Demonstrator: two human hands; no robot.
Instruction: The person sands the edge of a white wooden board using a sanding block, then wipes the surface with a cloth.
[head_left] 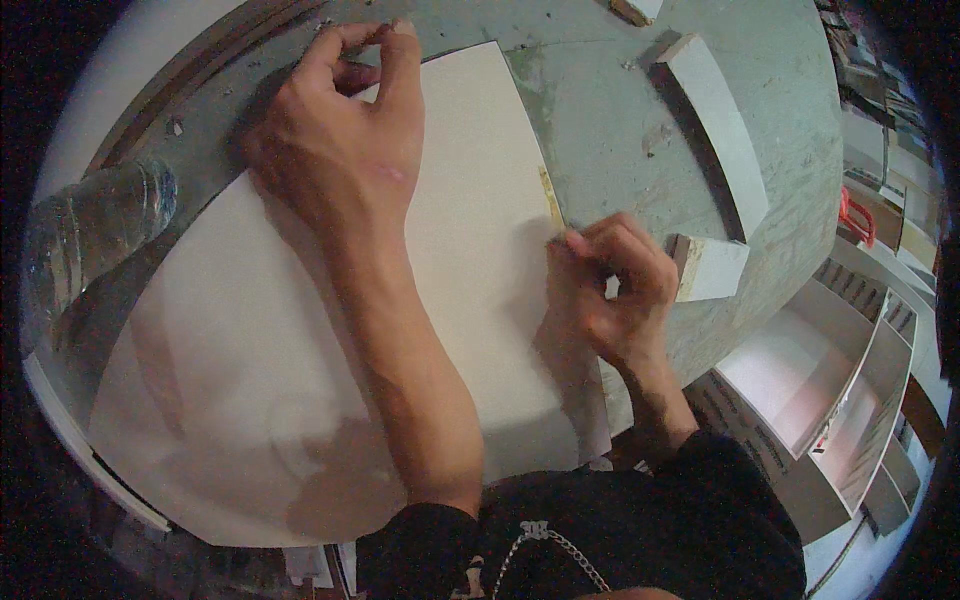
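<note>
Head view: white panel (300, 330) flat on green bench (620, 120). Left hand (335, 140) pinches far corner; right hand (610, 290) clenched at right edge, peeling edge strip (550, 200). Risk: strip tears if yanked.

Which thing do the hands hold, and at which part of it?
Both hold the white panel. The left hand grips its far corner; the right hand pinches the right edge, at the strip there.
</note>
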